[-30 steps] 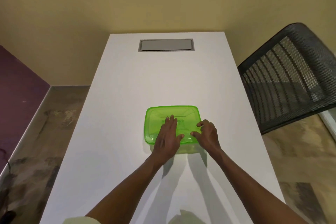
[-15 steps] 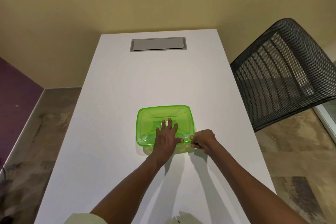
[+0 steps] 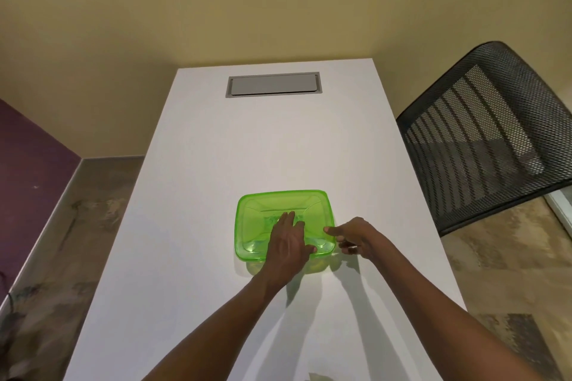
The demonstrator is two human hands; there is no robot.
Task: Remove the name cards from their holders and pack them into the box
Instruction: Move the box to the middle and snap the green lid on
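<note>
A translucent green box (image 3: 257, 226) with its lid on sits in the middle of the white table (image 3: 216, 164). My left hand (image 3: 288, 244) lies flat on the lid, fingers spread, palm pressing down near the front edge. My right hand (image 3: 353, 237) is at the box's right front corner, fingers apart, the forefinger touching the lid's right rim. Neither hand holds anything. Whatever lies inside the box is blurred by the green plastic. No name cards or holders are in view.
A grey rectangular cable hatch (image 3: 274, 84) is set into the table's far end. A black mesh office chair (image 3: 489, 136) stands close to the table's right edge. A yellow wall rises behind the table, and patterned floor (image 3: 62, 241) lies on both sides.
My right hand slid from the lid's front right part to the right corner and opened its fingers. My left hand stayed flat on the lid. The camera view shifted slightly.
</note>
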